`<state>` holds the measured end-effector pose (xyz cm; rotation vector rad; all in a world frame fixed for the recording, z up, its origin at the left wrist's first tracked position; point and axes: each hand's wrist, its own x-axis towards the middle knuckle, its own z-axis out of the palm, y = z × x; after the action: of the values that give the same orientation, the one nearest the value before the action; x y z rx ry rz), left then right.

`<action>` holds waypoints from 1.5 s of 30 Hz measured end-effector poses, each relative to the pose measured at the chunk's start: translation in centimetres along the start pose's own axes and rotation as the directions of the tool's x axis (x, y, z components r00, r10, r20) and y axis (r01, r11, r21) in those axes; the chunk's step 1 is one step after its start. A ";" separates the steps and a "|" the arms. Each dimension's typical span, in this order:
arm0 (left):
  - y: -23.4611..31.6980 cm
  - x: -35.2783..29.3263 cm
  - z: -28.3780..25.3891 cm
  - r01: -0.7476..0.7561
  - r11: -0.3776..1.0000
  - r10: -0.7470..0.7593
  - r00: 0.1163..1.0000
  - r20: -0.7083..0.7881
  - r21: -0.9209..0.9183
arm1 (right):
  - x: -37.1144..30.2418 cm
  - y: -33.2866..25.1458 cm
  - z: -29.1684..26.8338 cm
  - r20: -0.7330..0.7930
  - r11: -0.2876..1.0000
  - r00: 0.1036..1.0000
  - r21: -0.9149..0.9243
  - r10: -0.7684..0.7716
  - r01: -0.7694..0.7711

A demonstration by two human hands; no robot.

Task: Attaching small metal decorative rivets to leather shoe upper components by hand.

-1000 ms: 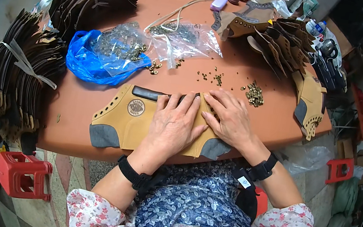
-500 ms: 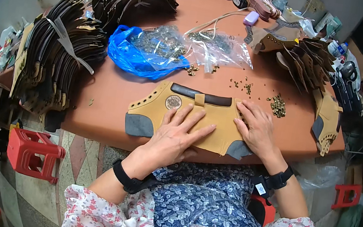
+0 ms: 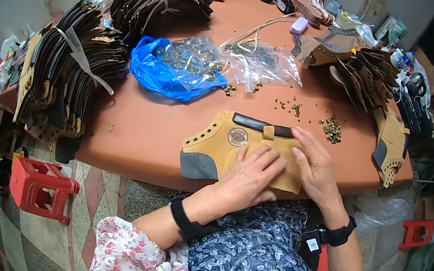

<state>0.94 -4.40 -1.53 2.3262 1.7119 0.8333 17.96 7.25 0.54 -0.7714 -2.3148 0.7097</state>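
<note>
A tan shoe upper [image 3: 213, 145] with a dark padded collar strip, a grey corner patch and a row of eyelets lies flat at the table's near edge. My left hand [image 3: 252, 175] rests on its middle, palm down, fingers stretched out. Over its right end is my right hand [image 3: 316, 165], fingers extended and thumb apart, hiding the eyelets there. Small brass-coloured metal pieces [image 3: 332, 130] form a pile beyond my right hand, with several more scattered to its left.
Tied stacks of dark uppers [image 3: 161, 2] and brown-edged uppers [image 3: 69, 66] stand at the left. A blue plastic bag [image 3: 171, 84] and a clear bag [image 3: 273, 65] of small metal parts lie mid-table. More uppers [image 3: 365, 79] are at the right. A red stool [image 3: 41, 187] stands on the floor.
The shoe upper has slid to the right along the table edge, and my left hand has gone right with it. My right hand has shifted slightly right and now covers more of the right end.
</note>
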 end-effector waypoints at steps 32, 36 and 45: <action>-16.0 6.4 -6.9 0.180 0.975 -0.188 0.981 0.054 0.134 | -0.2 1.5 3.1 0.017 0.944 0.999 -0.328 -0.028 0.032; -16.4 5.8 -6.8 0.152 0.980 -0.158 0.987 0.040 0.130 | -0.1 1.2 3.0 0.009 0.948 1.000 -0.319 -0.023 0.025; -12.5 2.6 -9.5 0.245 0.969 -0.245 0.965 0.093 0.010 | -0.2 1.5 3.2 -0.007 0.941 1.000 -0.336 -0.025 0.021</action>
<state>-13.78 0.31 2.11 2.0586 1.9050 0.6697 16.44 7.18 -2.68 -0.8914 -2.4633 0.2976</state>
